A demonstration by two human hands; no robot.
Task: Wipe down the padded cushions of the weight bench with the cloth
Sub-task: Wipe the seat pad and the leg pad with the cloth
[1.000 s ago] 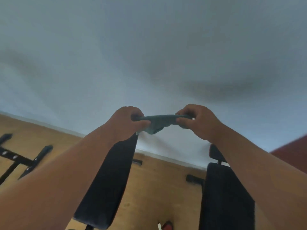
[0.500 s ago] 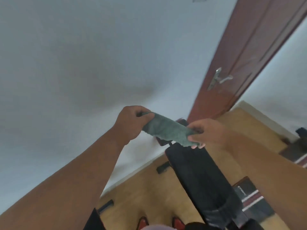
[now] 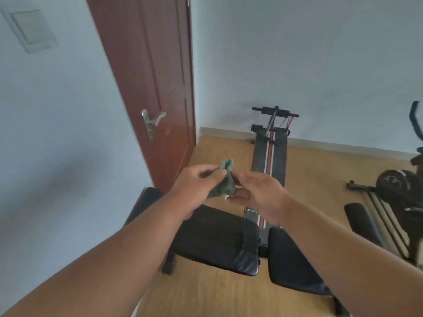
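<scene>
My left hand (image 3: 194, 188) pinches the green cloth (image 3: 223, 181); my right hand (image 3: 258, 197), fingers relaxed, touches it above black bench cushions (image 3: 217, 239), wooden floor (image 3: 320, 179), brown door (image 3: 155, 76).

pale walls (image 3: 297, 53), brown door (image 3: 148, 76), wooden floor (image 3: 217, 294).

Two bare forearms (image 3: 128, 243), no sleeves, watch or rings; left hand (image 3: 194, 188) and right hand (image 3: 261, 195) ungloved.
</scene>
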